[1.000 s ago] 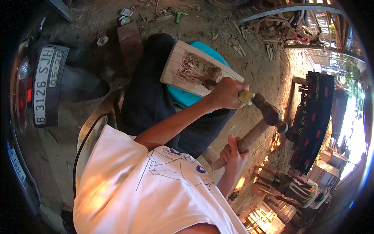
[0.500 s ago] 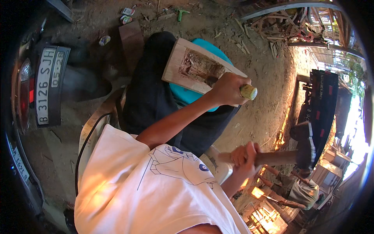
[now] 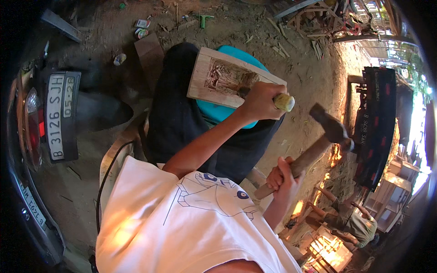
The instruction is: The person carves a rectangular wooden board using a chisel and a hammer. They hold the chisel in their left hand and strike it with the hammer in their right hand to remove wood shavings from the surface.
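Observation:
A pale wooden board (image 3: pixel 202 77) with a rough carved recess lies across my lap, resting on a teal cushion (image 3: pixel 218 113) over my dark trousers. My left hand (image 3: pixel 259 102) grips a chisel (image 3: pixel 284 102) with a yellowish handle end, its blade set in the recess. My right hand (image 3: pixel 282 179) holds the wooden handle of a hammer (image 3: pixel 330 125). The dark hammer head hangs a short way to the right of the chisel's end and is not touching it.
A motorcycle's rear with its licence plate (image 3: pixel 59 116) stands close on the left. Small cans (image 3: pixel 142 27) and wood scraps lie on the dirt ground ahead. A dark panel (image 3: pixel 375 132) stands at the right. Another person (image 3: pixel 350 223) crouches at lower right.
The hammer head was near the chisel's end, swung back and down to the right, and has now come up toward the chisel again. My left hand stayed on the chisel.

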A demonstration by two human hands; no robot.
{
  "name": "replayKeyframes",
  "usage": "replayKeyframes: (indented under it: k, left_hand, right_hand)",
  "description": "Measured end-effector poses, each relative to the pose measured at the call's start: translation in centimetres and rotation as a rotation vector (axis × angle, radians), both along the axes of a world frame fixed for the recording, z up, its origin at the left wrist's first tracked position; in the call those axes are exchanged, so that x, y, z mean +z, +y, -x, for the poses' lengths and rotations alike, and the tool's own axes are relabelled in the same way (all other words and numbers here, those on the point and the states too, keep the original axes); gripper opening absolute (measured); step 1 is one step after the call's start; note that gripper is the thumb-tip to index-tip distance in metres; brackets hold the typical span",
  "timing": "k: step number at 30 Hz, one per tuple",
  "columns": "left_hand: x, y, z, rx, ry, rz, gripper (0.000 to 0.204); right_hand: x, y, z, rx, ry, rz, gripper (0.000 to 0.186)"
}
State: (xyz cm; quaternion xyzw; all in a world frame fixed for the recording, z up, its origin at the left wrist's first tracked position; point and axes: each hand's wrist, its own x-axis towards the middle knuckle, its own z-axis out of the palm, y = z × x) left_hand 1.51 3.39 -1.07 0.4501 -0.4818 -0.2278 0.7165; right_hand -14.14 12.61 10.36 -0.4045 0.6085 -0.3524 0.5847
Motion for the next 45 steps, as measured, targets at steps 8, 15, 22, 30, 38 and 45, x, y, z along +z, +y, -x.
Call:
replayKeyframes:
  k: [8, 15, 22, 30, 38, 45]
  left_hand:
    - [-1.2, -0.1, -3.3, 0.174, 0.44, 0.072, 0.016]
    - [0.7, 1.8, -10.0, 0.139, 0.731, 0.125, 0.014]
    - [0.9, 1.5, -10.2, 0.046, 0.955, 0.014, 0.028]
    - [1.4, -0.5, -7.0, 0.234, 0.813, 0.118, 0.032]
    - [1.0, -2.0, -6.9, 0.088, 0.604, 0.18, 0.031]
    - [1.0, -2.2, -6.1, 0.086, 0.622, 0.151, 0.029]
  right_hand:
    - [-4.2, -1.7, 2.9, -0.034, 0.059, 0.216, 0.024]
    - [-10.7, -2.7, 4.5, -0.091, 0.113, 0.057, 0.025]
    - [-17.1, -1.1, 5.2, -0.306, 0.016, -0.07, 0.025]
    - [-17.3, -3.2, 5.9, -0.344, -0.145, -0.33, 0.03]
    - [-17.1, -3.2, 5.8, -0.348, -0.16, -0.341, 0.028]
    - [-17.4, -3.4, 6.3, -0.356, -0.204, -0.343, 0.025]
